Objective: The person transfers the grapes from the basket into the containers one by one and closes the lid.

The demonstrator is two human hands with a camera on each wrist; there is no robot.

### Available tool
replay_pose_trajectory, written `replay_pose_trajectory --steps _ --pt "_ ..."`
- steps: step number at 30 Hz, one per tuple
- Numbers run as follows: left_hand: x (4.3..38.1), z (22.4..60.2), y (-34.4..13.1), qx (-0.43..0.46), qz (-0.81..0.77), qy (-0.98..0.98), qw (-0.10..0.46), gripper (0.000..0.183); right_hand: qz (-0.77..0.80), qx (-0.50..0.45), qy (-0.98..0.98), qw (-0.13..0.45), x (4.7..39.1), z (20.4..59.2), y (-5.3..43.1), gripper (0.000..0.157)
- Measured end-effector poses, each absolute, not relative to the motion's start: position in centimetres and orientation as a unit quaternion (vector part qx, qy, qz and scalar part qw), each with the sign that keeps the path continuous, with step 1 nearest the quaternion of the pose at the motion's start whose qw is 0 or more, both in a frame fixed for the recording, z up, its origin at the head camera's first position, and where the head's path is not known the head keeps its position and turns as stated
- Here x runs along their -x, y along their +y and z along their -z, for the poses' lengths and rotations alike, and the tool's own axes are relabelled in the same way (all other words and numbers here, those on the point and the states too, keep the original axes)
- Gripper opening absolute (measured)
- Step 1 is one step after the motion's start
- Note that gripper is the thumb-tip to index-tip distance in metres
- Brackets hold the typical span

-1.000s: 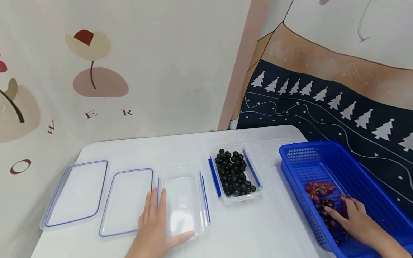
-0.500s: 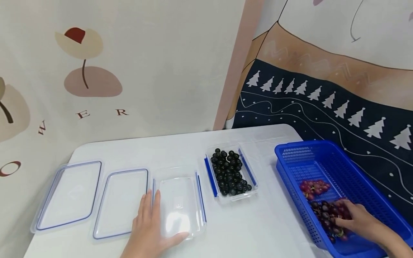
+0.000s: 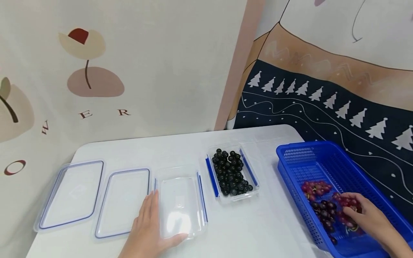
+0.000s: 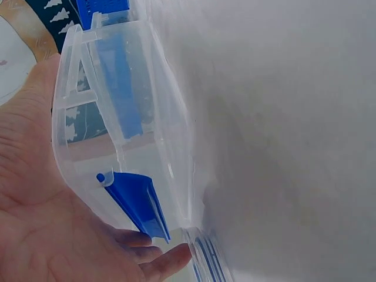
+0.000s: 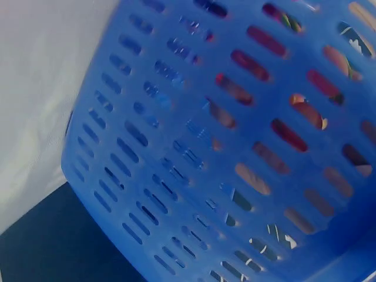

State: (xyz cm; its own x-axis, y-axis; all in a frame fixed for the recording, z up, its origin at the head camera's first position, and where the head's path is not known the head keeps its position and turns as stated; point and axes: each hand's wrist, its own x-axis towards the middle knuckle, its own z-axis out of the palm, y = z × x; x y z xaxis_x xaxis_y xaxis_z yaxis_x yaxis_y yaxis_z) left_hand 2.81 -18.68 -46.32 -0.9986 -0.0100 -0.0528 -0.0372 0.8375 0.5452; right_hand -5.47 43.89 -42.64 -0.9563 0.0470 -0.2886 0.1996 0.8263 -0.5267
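Observation:
In the head view my right hand [image 3: 369, 216] grips a bunch of red grapes [image 3: 350, 208] inside the blue basket [image 3: 290, 179]. Dark grapes [image 3: 324, 216] lie just left of it, and another red bunch [image 3: 316, 188] sits behind. From the right wrist, the slotted basket wall [image 5: 147, 135] hides most of that hand. My left hand [image 3: 146, 227] rests with straight fingers along the left side of a clear plastic container [image 3: 180, 200], thumb at its near edge. The left wrist view shows the palm beside this container's blue clip [image 4: 138, 202].
A second clear container [image 3: 255, 191] full of black grapes stands between the empty one and the basket. Two clear lids with blue seals, one nearer [image 3: 124, 200] and one farther left [image 3: 72, 195], lie on the white table [image 3: 258, 233]. Printed cloth [image 3: 171, 71] hangs behind.
My right hand has shifted from the dark grapes to the right, and the red bunch in it has come apart from them. The left hand stays by the container.

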Motion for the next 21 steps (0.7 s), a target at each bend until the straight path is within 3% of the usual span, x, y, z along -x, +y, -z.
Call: replay_pose_trajectory --steps 5,10,21 --pt "-2.8 45.9 -18.9 0.026 -0.29 0.955 0.061 0.161 0.339 -0.099 0.935 0.04 4.8 42.4 43.2 0.052" --pt "-2.9 45.6 -19.2 0.03 -0.292 0.953 0.081 0.16 0.404 -0.132 0.904 -0.053 4.2 42.1 41.9 0.042" --pt "-2.5 45.1 -19.8 0.015 -0.271 0.957 0.101 0.159 0.66 -0.098 0.736 -0.112 2.3 41.7 37.9 0.044"
